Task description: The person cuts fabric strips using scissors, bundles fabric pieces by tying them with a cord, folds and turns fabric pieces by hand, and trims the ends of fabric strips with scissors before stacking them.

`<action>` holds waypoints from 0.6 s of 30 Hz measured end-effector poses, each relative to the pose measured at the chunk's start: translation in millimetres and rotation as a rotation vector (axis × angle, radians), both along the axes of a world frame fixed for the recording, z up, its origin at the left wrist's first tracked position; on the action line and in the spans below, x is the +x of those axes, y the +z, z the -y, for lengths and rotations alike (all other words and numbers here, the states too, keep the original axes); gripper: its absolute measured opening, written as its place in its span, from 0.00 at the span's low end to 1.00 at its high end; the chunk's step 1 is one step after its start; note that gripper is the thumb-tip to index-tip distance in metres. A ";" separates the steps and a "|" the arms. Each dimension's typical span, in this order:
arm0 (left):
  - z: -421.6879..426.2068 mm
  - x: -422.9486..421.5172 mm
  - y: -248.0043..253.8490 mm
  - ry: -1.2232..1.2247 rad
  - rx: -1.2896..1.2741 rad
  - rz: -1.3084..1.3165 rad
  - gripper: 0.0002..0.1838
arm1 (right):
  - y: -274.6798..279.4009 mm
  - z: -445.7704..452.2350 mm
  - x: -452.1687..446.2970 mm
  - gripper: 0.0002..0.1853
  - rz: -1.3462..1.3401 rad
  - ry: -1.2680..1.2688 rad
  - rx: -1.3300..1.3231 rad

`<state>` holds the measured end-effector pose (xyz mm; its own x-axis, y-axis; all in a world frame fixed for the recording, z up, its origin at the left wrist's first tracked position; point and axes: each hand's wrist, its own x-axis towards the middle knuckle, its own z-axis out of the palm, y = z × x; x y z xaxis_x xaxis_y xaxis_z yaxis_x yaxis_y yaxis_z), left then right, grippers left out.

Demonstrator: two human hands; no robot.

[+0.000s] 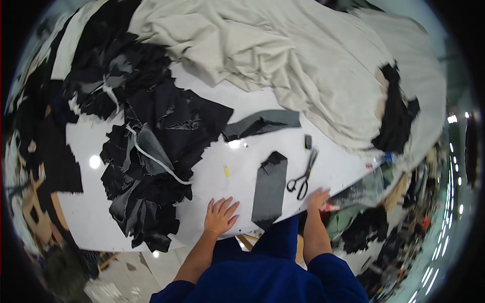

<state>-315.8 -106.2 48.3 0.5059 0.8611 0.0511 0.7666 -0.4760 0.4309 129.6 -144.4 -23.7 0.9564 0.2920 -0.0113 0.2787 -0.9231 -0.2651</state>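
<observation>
My left hand (221,216) lies flat on the white table (212,184) near its front edge, fingers spread and holding nothing. At the table's edge on the right rests my right hand (318,198), its fingers stretched out, somewhat blurred, with nothing seen in them. Between the hands is a long grey fabric piece (270,194) with dark pointed ends, the lower one at the table's edge. Black-handled scissors (303,177) lie just beyond my right hand. A small black block (307,142) sits above them, and a small yellow piece (227,171) lies beyond my left hand.
Dark cut fabric (177,108) is heaped on the left, with a white cord (156,157) across it. A grey strip (273,120) lies farther back. Cream cloth (303,55) covers the far side, with black fabric (394,111) on it. Scraps (364,227) crowd the right.
</observation>
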 end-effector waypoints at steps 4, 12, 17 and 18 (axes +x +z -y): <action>0.9 3.6 -1.0 0.030 -0.066 -0.022 0.26 | 51.5 -46.5 -46.9 0.33 -0.120 -0.170 -0.053; -0.4 4.8 -1.2 0.013 -0.081 -0.127 0.27 | 47.5 -46.4 -49.3 0.33 -0.066 -0.178 -0.055; -0.2 4.8 -4.3 0.059 -0.028 -0.077 0.27 | 57.0 -51.9 -56.2 0.33 -0.106 -0.196 -0.039; -2.0 5.3 -1.2 0.051 -0.045 -0.085 0.27 | 54.8 -51.2 -56.0 0.33 -0.077 -0.196 -0.042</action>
